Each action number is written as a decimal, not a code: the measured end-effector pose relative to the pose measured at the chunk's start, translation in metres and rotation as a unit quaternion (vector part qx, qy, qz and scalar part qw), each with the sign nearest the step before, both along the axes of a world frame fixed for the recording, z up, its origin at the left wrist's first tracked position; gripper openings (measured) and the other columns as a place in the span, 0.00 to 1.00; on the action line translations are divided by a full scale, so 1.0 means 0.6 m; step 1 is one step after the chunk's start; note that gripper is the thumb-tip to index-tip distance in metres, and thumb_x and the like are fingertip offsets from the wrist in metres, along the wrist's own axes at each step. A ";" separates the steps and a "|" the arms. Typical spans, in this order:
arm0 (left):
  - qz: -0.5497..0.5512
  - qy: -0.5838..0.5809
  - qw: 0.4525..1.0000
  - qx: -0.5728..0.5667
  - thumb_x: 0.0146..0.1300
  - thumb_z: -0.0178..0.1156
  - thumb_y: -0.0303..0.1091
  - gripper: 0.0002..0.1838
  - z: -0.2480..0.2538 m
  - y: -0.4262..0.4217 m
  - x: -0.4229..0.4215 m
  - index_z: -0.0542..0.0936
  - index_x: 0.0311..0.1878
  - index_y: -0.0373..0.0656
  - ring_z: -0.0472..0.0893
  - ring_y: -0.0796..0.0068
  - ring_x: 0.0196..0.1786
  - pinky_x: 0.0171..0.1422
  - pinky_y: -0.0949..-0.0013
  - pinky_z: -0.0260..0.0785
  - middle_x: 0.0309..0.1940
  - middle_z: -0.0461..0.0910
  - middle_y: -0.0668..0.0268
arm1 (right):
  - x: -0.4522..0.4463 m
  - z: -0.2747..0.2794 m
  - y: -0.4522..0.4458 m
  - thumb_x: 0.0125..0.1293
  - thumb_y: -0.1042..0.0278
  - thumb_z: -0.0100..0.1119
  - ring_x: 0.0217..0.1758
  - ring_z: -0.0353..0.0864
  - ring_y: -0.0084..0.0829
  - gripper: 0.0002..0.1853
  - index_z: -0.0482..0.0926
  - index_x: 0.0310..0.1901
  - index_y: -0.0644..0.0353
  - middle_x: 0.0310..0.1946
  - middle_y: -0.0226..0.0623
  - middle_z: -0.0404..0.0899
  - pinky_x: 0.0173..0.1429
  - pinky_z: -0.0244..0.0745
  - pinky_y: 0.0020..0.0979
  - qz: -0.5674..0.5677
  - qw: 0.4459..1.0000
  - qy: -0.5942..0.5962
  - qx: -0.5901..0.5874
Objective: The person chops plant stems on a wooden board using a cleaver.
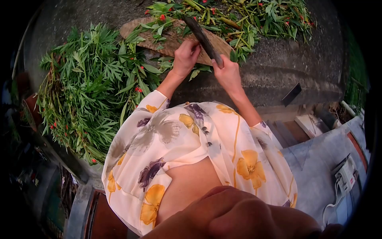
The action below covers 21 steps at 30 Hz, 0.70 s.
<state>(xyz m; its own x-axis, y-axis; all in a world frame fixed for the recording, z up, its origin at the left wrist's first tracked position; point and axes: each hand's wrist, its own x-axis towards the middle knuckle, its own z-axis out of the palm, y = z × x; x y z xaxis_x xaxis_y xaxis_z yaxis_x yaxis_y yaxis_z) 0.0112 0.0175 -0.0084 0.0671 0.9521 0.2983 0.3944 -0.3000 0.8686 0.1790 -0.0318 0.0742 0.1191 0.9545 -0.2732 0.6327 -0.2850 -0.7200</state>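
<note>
My right hand (227, 75) is closed around the handle end of a long dark knife (202, 39), which slants up and to the left over a worn wooden chopping board (174, 43). Close to the blade, my left hand (186, 56) is closed with its fingers curled at the board's near edge. Whatever those fingers hold, if anything, is hidden. Loose green leaves (160, 28) lie on the board. To the left sits a big heap of leafy stems (89, 83) dotted with red flowers. Cut stalks and leaves (242, 30) are spread beyond the board.
Everything rests on a rough grey concrete surface (302, 59). A small dark flat piece (291, 95) is at its near right edge. Lower right, a white box-like object (345, 175) with a cord stands on a grey surface.
</note>
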 end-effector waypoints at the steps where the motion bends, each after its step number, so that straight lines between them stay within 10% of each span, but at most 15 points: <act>1: 0.003 0.016 1.000 0.004 0.64 0.68 0.20 0.08 -0.004 -0.001 -0.002 0.83 0.45 0.34 0.89 0.66 0.35 0.39 0.68 0.82 0.36 0.84 0.58 | -0.002 0.000 0.000 0.67 0.66 0.65 0.34 0.82 0.63 0.09 0.79 0.37 0.63 0.24 0.57 0.79 0.37 0.74 0.54 0.004 1.000 -0.010 -0.001; 21: 0.039 -0.004 0.999 -0.021 0.62 0.69 0.22 0.06 -0.005 -0.016 -0.001 0.83 0.41 0.33 0.89 0.68 0.35 0.40 0.69 0.82 0.34 0.85 0.58 | -0.003 -0.017 -0.007 0.67 0.65 0.64 0.34 0.82 0.64 0.09 0.80 0.37 0.64 0.24 0.59 0.79 0.39 0.75 0.57 0.019 0.999 -0.031 -0.019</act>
<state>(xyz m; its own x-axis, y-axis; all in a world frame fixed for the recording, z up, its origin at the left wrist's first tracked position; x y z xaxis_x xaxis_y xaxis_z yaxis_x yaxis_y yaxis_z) 0.0108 0.0081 -0.0113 -0.0102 0.9661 0.2580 0.4087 -0.2315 0.8828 0.1771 -0.0357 0.0640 0.1003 0.9477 -0.3029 0.6863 -0.2864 -0.6686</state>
